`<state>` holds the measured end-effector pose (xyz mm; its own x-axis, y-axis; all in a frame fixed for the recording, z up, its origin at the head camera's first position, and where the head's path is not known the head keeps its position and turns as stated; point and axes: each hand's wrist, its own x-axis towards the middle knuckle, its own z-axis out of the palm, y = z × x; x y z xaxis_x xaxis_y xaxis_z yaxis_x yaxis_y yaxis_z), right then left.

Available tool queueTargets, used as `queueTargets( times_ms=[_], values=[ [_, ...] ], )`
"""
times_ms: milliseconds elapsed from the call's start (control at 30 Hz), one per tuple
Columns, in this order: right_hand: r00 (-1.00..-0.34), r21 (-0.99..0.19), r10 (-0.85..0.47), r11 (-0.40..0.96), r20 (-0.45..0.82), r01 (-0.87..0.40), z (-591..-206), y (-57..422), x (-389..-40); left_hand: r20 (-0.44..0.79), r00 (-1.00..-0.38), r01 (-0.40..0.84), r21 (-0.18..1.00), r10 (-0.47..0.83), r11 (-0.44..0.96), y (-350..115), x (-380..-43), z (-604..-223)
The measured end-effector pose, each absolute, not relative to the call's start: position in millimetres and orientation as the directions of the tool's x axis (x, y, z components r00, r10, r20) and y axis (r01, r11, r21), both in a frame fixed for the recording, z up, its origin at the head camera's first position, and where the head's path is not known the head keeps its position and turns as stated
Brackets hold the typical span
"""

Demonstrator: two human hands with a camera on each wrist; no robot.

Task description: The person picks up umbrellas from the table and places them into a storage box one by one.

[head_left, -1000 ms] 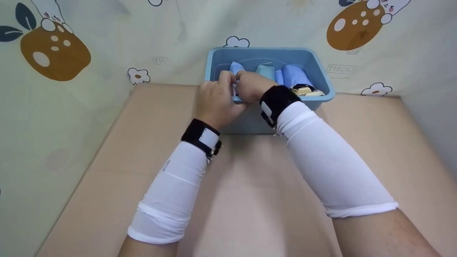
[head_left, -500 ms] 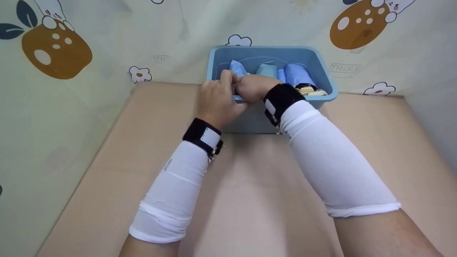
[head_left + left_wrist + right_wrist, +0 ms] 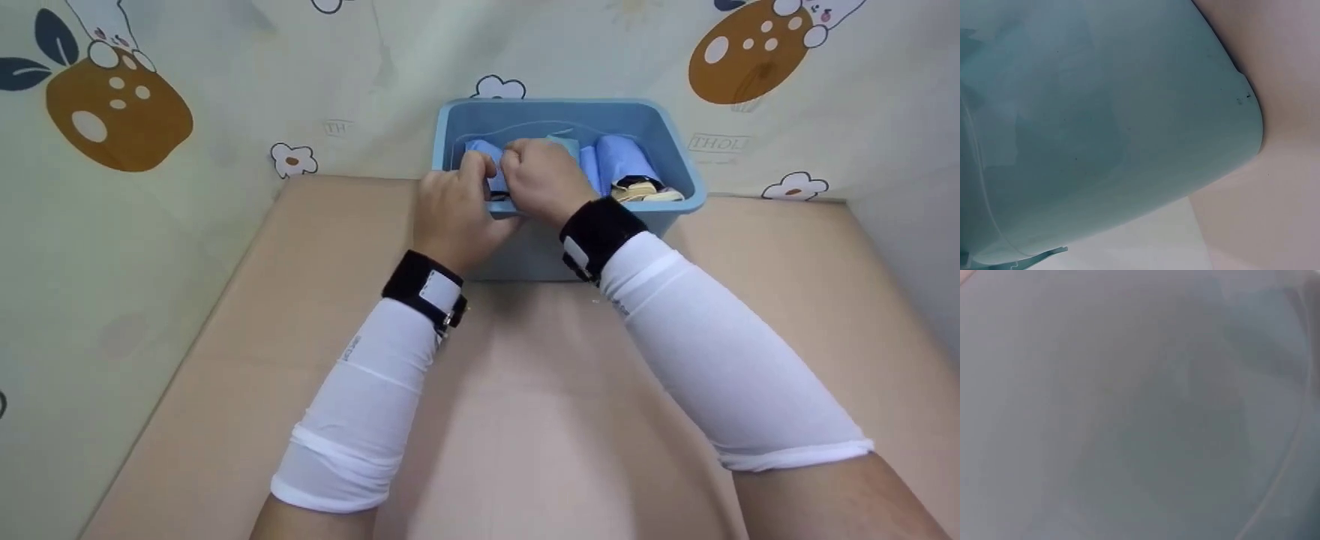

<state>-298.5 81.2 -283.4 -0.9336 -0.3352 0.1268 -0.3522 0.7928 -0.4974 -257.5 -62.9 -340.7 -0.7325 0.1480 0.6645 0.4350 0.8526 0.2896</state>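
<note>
In the head view a blue plastic bin [image 3: 664,139] stands against the back wall, holding several soft bundles. My left hand [image 3: 456,217] grips its front left rim, thumb along the outside of the front wall and fingers bent over inside. My right hand [image 3: 546,180] is inside the bin, its curled fingers at the edge of a blue soft bundle [image 3: 486,154] that shows a dark opening at its near end. Its fingertips are hidden. Both wrist views miss the hands; the left one shows the bin's outer wall [image 3: 1129,129], the right one a blurred bin wall [image 3: 1157,416].
Behind the right hand a teal bundle [image 3: 566,142] partly shows. Right of it lie a narrow blue bundle [image 3: 589,166] and a larger blue roll [image 3: 624,156], with beige pieces [image 3: 639,191] at its dark end. A beige tabletop [image 3: 525,420] meets the patterned wall [image 3: 360,82].
My right hand has turned and lifted slightly, its wrist moving right and nearer. The left blue bundle now lies lower and further left, its dark opening exposed. My left hand stays put.
</note>
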Motion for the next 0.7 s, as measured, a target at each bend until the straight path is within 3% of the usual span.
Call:
queueTargets(
  times_ms=[167, 400, 500, 700],
  values=[
    [-0.882, -0.370, -0.341, 0.813, 0.325, -0.450, -291, 109, -286, 0.642, -0.752, 0.423, 0.297, 0.149, 0.856, -62, -258, -341],
    [-0.880, -0.169, -0.381, 0.883, 0.285, -0.437, -297, 184, -273, 0.598, -0.788, 0.406, 0.326, 0.147, 0.854, -61, -256, -339],
    [-0.897, -0.167, -0.361, 0.897, 0.254, -0.409, -300, 220, -268, 0.594, -0.791, 0.407, 0.336, 0.145, 0.849, -61, -256, -339],
    [-0.927, -0.299, -0.316, 0.881, 0.205, -0.366, -307, 258, -256, 0.615, -0.777, 0.416, 0.348, 0.130, 0.840, -62, -256, -341]
  ],
)
